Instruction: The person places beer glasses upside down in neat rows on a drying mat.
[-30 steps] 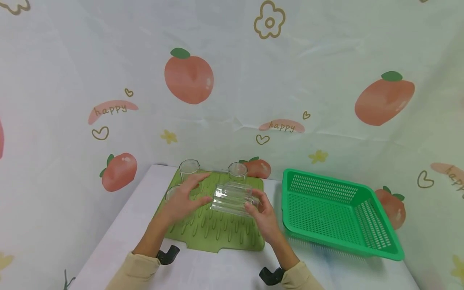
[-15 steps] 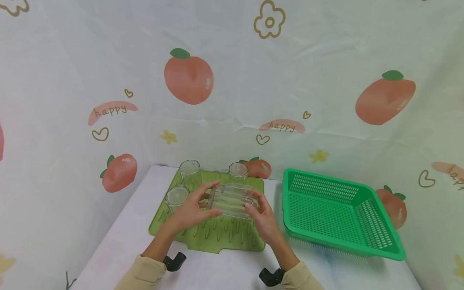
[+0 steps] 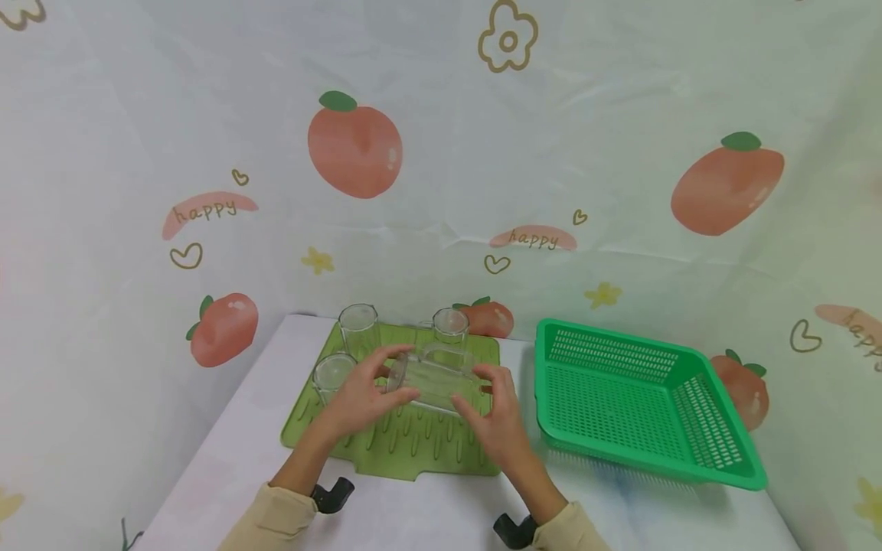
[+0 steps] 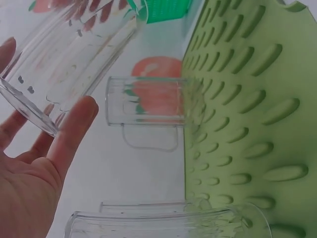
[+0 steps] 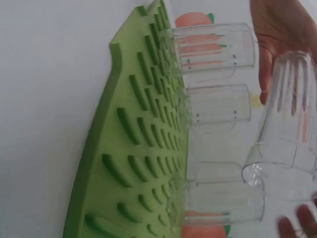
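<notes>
A clear glass mug (image 3: 434, 380) lies sideways in the air above a green drying mat (image 3: 413, 459), its handle on the far side. My left hand (image 3: 365, 392) grips its left end, thumb in front and fingers behind; the left wrist view shows the thumb (image 4: 79, 116) against the glass. At the other end, my right hand (image 3: 501, 419) has its thumb and fingers spread around the mug. In the right wrist view, blurred right fingers (image 5: 302, 223) appear apart from the glass.
Three clear mugs stand on the mat: one at back left (image 3: 360, 329), one at back right (image 3: 451, 327), one at front left (image 3: 334, 376). A green plastic basket (image 3: 641, 467) sits to the right on the white table (image 3: 441, 509). A patterned cloth hangs behind.
My left hand has come rightward from beside the mug and taken hold of its left end. My right hand has loosened its fingers from the right end. The mug has shifted slightly left.
</notes>
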The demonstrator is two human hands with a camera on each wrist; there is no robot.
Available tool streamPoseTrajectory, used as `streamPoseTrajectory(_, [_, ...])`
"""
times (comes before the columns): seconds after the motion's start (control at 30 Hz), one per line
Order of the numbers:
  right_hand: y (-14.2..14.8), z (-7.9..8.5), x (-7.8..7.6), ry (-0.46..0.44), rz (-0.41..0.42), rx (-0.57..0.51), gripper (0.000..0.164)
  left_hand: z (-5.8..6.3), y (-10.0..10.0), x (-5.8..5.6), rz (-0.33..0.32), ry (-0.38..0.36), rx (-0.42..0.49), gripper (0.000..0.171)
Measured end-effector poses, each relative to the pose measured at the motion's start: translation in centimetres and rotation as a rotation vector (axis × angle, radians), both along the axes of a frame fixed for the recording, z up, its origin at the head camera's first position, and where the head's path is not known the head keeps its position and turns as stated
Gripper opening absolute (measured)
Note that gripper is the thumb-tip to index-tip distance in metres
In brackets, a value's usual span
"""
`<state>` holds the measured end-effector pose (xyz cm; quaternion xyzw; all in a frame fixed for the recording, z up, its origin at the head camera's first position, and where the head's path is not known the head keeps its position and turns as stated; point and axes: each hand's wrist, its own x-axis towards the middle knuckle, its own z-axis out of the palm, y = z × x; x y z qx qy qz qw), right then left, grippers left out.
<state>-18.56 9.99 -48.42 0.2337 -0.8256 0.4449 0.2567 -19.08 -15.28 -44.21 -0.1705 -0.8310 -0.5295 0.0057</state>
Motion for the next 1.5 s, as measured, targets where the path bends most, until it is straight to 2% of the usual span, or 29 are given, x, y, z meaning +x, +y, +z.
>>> streamPoseTrajectory(0.1, [-0.2,0.0,0.2,0.175,-0.056,0.112,0.055,0.1,0.0,-0.1,0.025,0.008,-0.037,0.068])
streamPoseTrajectory(0.17, [-0.5,0.2,0.3,0.254,-0.070,0.181,0.059,0.3,0.0,-0.1,0.023,0.011,-0.052,0.068])
streamPoseTrajectory(0.27, [-1.4,0.2,0.5,0.324,-0.080,0.289,0.071,0.4,0.1,-0.1,0.015,0.018,-0.082,0.068])
streamPoseTrajectory(0.37, [-2.4,0.1,0.7,0.333,-0.112,0.390,0.087,0.5,0.2,-0.1,0.014,0.035,-0.122,0.066])
streamPoseTrajectory(0.53, [-3.7,-0.4,1.0,0.266,-0.166,0.485,0.103,0.4,0.5,0.0,0.011,0.055,-0.184,0.059])
streamPoseTrajectory(0.73, [-3.9,-0.1,1.2,0.168,-0.169,0.518,0.099,0.5,0.7,0.0,-0.018,0.093,-0.220,0.060])
streamPoseTrajectory(0.9, [-3.7,0.4,1.0,0.095,-0.131,0.455,0.094,1.1,0.4,-0.1,-0.036,0.066,-0.154,0.060])
streamPoseTrajectory(1.07, [-3.4,0.4,0.7,0.067,-0.106,0.365,0.088,2.8,-1.0,-0.2,-0.033,0.120,-0.057,0.054])
streamPoseTrajectory(1.17, [-3.3,0.3,0.7,0.038,-0.095,0.339,0.085,3.7,-2.5,-0.3,0.022,0.139,-0.062,0.051])
streamPoseTrajectory(1.3, [-3.1,0.4,0.6,-0.044,-0.063,0.294,0.085,4.3,-4.6,-0.6,0.114,0.148,-0.105,0.050])
streamPoseTrajectory(1.5, [-2.7,0.5,0.1,-0.293,0.048,0.096,0.080,3.6,-7.9,-1.6,0.243,0.198,-0.163,0.050])
